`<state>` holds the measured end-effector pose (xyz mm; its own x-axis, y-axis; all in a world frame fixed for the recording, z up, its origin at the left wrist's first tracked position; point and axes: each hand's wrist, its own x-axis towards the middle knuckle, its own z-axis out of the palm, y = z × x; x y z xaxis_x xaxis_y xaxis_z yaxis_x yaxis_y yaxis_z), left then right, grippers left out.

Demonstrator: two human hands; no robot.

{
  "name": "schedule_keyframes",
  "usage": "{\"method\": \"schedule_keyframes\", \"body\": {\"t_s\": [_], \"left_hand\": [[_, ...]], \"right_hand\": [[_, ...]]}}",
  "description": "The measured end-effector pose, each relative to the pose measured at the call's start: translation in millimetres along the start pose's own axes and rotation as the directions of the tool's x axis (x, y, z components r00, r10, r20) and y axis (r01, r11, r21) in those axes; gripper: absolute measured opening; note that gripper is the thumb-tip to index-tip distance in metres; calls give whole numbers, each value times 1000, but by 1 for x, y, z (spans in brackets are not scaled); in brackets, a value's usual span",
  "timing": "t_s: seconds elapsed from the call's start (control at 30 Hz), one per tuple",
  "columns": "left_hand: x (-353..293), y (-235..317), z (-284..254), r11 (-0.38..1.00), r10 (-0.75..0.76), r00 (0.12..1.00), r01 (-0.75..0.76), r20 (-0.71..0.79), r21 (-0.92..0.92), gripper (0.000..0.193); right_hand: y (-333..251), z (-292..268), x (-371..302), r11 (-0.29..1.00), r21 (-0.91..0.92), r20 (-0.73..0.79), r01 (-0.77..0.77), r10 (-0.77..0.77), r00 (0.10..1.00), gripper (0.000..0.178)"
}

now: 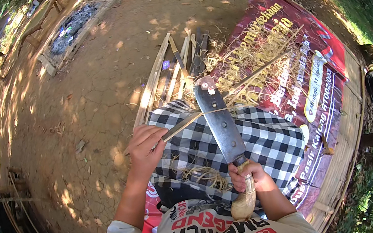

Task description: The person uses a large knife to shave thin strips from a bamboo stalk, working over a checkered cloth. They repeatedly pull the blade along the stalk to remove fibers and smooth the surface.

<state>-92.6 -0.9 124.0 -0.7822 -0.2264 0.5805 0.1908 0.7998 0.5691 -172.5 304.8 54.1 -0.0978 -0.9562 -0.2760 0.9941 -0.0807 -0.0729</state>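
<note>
My left hand is closed around one end of a long, thin bamboo strip. The strip runs up and to the right, passing the blade and on over the shavings. In my right hand is the curved, pale brown handle of a machete. Its broad grey blade points away from me and lies across the strip; a thin curl crosses the blade where they meet. Under both, a black-and-white checked cloth covers my lap, with loose shavings on it.
Beyond my lap, several split bamboo strips lie on cracked earth. A heap of curly shavings covers part of a red printed banner on a bamboo platform. An ash-filled fire pit with a wooden frame is at far left.
</note>
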Motion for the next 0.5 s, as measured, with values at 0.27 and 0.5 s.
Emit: {"method": "schedule_keyframes", "body": {"t_s": [0.27, 0.5], "left_hand": [[5, 0, 1, 1000, -8, 1000, 7, -24, -12, 20], [-1, -9, 3, 999, -50, 998, 50, -40, -13, 18]], "right_hand": [[4, -19, 15, 998, 62, 168, 7, -17, 986, 24], [-2, 15, 14, 931, -355, -135, 87, -143, 980, 21]]}}
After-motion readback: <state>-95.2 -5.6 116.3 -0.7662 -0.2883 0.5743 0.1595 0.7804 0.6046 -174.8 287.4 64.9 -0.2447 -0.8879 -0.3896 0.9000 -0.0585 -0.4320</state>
